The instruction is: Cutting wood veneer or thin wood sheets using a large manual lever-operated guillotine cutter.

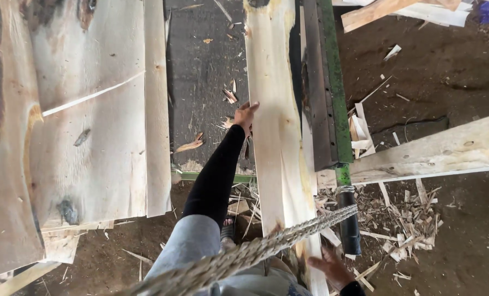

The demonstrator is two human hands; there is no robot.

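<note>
A long pale plank (274, 126) runs from the top of the view down toward me, lying partly on a dark table top (203, 71). My left hand (245, 116), on a black-sleeved arm, grips the plank's left edge with the thumb on top. My right hand (332, 267) holds the plank's near end at its right edge, low in the view. A thick braided rope (266, 246) crosses diagonally over the plank's near end, just above my right hand.
Wide pale boards (85, 120) are stacked at the left. A green metal rail (335, 93) with a black-wrapped post (349, 227) runs right of the plank. Another plank (436, 151) slants at the right. Wood scraps (403, 219) litter the dirt floor.
</note>
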